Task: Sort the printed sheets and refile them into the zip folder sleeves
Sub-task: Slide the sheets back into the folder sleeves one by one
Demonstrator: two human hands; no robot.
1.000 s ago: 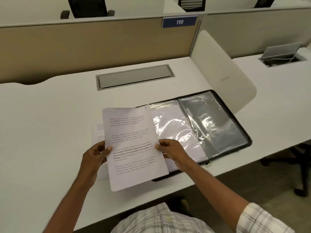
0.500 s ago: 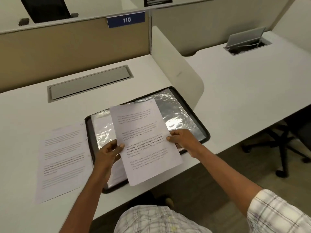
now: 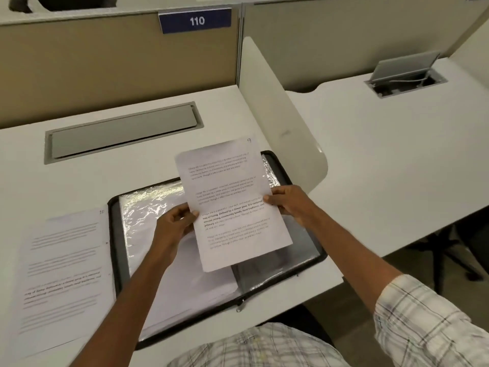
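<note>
While both hands hold it in the air, the printed sheet (image 3: pixel 232 205) hangs directly over the open zip folder (image 3: pixel 114 234), which lies at the near right corner of the desk (image 3: pixel 79 186), close against the curved divider (image 3: pixel 277 123). The left hand (image 3: pixel 174 226) pinches the sheet's left long edge about halfway along, thumb on the printed face. The right hand (image 3: pixel 288 205) pinches the opposite long edge a little farther from the person, so both are closed on the paper.

The sheet's long axis runs from the desk's near edge toward its far edge, leaning slightly right at the top, roughly in line with the folder's spine. It covers the spine and part of the right leaf. The glossy clear sleeve (image 3: pixel 148 207) on the left leaf lies down and to the left of the sheet, directly beneath the left hand — the nearer one for guiding an edge in.

A handwritten 9 appears in the sheet's far right corner. A second sheet (image 3: pixel 63 274), apparently marked 10, lies flat on the desk just beside the folder's left edge.

Filing probably calls for lowering the sheet and shifting it left, with a short edge leading into the sleeve — though glare hides where that sleeve opens.
</note>
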